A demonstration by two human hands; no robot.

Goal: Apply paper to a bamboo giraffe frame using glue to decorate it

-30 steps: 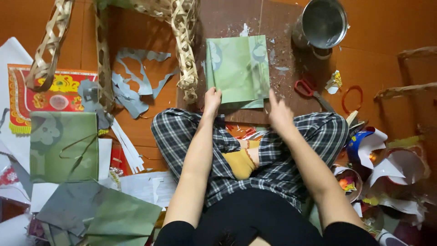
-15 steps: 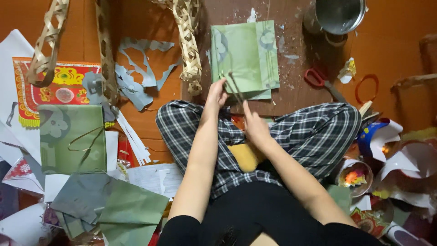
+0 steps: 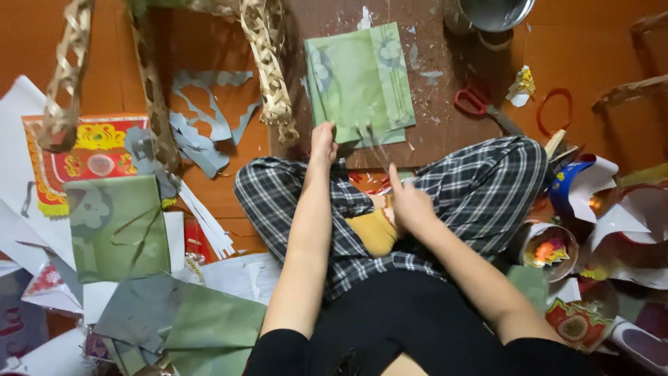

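I sit on an orange-brown floor (image 3: pixel 598 63) under warm indoor light, a dark brown board (image 3: pixel 431 104) before me and a metal pot (image 3: pixel 494 12) at its far right corner.

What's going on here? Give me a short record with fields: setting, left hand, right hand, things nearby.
Setting: person sitting cross-legged on an orange floor, a brown board in front
Left hand: on the near edge of the green paper stack
Right hand: over the lap, off the stack, with a blurred thin stick above it
Nearby: red scissors, metal pot, woven strips, grey paper cutouts
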